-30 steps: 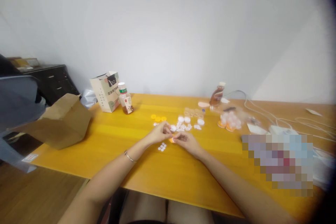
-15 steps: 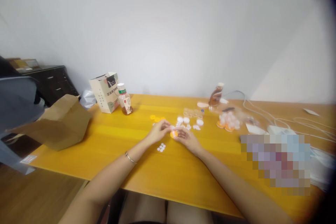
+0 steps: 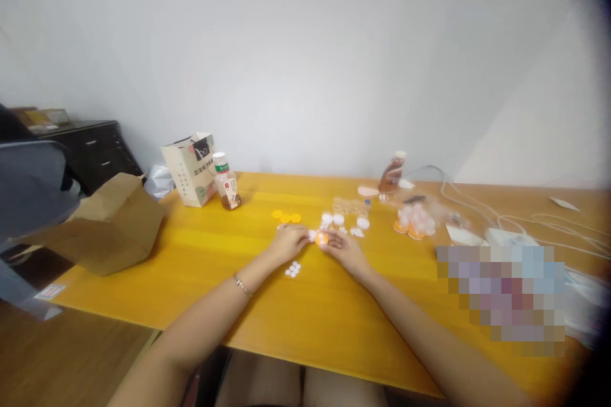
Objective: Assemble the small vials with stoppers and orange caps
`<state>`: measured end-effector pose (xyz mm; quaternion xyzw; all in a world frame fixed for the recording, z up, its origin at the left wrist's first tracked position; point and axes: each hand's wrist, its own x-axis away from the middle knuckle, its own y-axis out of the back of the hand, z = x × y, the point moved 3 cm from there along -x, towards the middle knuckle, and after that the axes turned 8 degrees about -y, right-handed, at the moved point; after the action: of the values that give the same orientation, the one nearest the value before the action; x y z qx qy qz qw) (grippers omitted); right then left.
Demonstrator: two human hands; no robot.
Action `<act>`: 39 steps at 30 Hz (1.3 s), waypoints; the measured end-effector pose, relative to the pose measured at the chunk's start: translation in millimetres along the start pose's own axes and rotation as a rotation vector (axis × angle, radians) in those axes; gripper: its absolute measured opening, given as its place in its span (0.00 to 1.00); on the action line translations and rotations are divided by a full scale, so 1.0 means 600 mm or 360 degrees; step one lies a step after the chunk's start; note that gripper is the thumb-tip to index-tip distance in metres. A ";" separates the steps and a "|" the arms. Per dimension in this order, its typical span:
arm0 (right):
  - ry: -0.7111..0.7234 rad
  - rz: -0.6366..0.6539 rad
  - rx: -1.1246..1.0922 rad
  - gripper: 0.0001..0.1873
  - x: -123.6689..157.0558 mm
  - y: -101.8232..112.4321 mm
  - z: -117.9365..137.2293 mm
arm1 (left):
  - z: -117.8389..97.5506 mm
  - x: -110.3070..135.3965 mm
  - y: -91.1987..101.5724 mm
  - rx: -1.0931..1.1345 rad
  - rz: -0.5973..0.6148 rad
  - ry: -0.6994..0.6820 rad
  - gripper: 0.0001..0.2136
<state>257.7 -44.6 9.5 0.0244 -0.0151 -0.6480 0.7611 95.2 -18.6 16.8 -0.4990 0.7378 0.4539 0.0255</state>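
Note:
Over the middle of the table [image 3: 267, 305], my left hand [image 3: 289, 241] pinches a small whitish piece [image 3: 312, 235]. Close beside it, my right hand [image 3: 347, 253] grips a round orange cap [image 3: 322, 239] with pale marks on its face. The whitish piece and the cap are side by side; whether they touch I cannot tell. Several small white discs [image 3: 293, 269] lie in front of my left hand. Orange caps [image 3: 286, 217] are on the table beyond it. Past my right hand are white round lids [image 3: 363, 223], small white pieces [image 3: 356, 233] and clear containers [image 3: 352, 206].
At the right lie a cluster of white-and-orange pieces [image 3: 416, 221], a brown bottle [image 3: 391, 175] and white cables [image 3: 506, 210]. A labelled drink bottle [image 3: 227, 184], a printed paper bag [image 3: 191, 172] and an open brown paper bag [image 3: 119, 229] stand at the left.
The orange cap has moved slightly right and up in my right hand. My left fingers have come lower, and the whitish piece now shows beside the cap. The orange caps behind are less covered.

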 end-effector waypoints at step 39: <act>0.0065 -0.0004 -0.0076 0.24 0.013 -0.016 0.010 | -0.066 0.010 0.033 0.0232 0.0242 -0.0322 0.19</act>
<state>249.3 -53.7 14.9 0.0195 0.0159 -0.6485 0.7608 93.6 -48.8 49.6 -0.3902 0.7982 0.4477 0.1014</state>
